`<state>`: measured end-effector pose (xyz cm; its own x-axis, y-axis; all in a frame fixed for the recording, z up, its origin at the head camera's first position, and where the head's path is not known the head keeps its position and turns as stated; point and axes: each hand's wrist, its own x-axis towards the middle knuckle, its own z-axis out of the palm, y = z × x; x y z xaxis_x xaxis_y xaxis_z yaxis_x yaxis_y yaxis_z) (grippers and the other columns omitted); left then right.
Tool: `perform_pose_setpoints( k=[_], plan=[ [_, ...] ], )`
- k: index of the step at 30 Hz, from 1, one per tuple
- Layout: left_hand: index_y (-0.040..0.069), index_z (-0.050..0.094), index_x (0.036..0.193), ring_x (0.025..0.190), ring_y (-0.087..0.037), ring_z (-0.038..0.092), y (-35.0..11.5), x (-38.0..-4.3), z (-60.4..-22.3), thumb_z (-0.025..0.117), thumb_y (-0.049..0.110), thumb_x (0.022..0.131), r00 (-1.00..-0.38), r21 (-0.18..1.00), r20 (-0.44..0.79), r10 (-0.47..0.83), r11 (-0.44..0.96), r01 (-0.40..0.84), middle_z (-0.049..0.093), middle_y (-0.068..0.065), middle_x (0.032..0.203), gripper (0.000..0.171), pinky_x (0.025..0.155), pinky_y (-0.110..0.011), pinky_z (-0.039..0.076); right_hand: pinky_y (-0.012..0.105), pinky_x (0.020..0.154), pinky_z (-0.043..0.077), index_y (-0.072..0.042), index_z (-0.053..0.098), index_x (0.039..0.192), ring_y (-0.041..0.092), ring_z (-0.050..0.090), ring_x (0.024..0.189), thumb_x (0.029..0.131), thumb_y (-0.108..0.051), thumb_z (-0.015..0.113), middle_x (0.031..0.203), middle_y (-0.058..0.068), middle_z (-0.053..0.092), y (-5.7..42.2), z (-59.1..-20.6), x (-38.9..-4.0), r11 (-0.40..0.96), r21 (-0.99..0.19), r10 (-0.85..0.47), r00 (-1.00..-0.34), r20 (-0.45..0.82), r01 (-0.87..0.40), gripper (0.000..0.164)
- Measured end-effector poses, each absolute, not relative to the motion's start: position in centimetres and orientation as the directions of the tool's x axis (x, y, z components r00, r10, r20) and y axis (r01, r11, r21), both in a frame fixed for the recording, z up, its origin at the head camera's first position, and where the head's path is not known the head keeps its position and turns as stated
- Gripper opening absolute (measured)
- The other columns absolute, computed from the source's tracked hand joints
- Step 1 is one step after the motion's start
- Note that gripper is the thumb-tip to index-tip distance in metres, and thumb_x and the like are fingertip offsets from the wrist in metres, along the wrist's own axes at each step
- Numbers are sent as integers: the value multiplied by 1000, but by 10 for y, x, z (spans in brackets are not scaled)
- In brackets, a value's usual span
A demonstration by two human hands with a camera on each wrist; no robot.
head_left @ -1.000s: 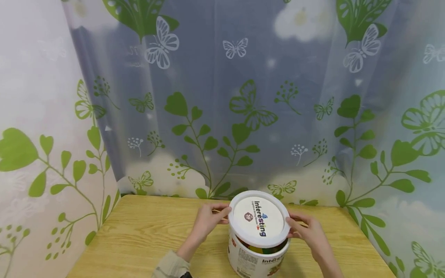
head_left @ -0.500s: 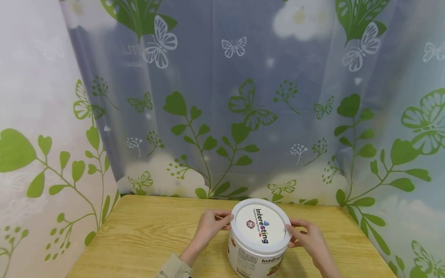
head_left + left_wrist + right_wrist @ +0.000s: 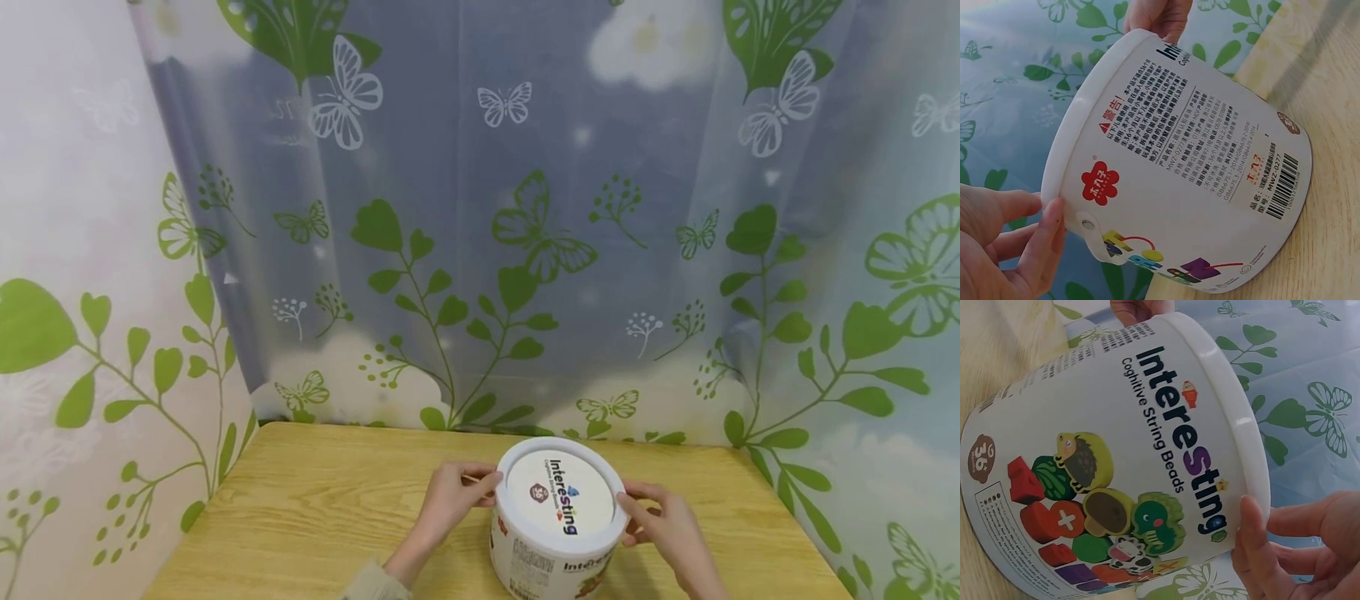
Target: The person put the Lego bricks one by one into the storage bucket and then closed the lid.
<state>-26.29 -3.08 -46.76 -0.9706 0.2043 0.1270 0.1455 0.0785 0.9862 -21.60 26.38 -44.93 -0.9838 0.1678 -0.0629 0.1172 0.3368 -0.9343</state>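
A white round tub [image 3: 535,565] printed with "Interesting Cognitive String Beads" stands upright on the table. Its white lid [image 3: 525,475] sits level on top, hiding the contents. My left hand [image 3: 452,500] holds the lid's rim on the left, thumb on the edge and fingers below. Across from it, my right hand [image 3: 667,529] pinches the rim on the right between thumb and fingers. In the left wrist view a small handle tab [image 3: 1090,234] shows under the rim, near the left fingertips. Pictures of colourful beads [image 3: 1094,506] cover the tub's side in the right wrist view.
The wooden table [image 3: 322,500] has a light yellow grain. Behind it hangs a blue-grey curtain [image 3: 420,133] with green leaves and butterflies, and similar pale sheets [image 3: 90,225] stand at both sides.
One second ago the lid was tilted, leaving a gap at the front with coloured contents visible. Both hands have lowered with it, and the gap has closed.
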Motion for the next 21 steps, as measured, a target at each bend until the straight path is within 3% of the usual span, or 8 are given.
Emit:
perform_pose_setpoints(
  k=[16,21],
  plan=[
    [-11,72,113,74,-15,71,-27,-263,-474,72,7,94,-964,987,143,225,32,155,74,-21,99,26,67,-24,62,34,54,60,15,59,130,22,64,65,100,-10,64,117,23,58,268,-458,-213,422,-903,178,-984,-5,80,39],
    [-9,73,112,77,-20,71,-28,-265,-477,73,11,94,-952,963,207,225,126,239,74,-20,100,26,65,-23,61,32,54,60,13,62,128,21,66,64,99,-12,65,117,24,60,270,-455,-214,514,-856,151,-988,21,60,38]
  ],
)
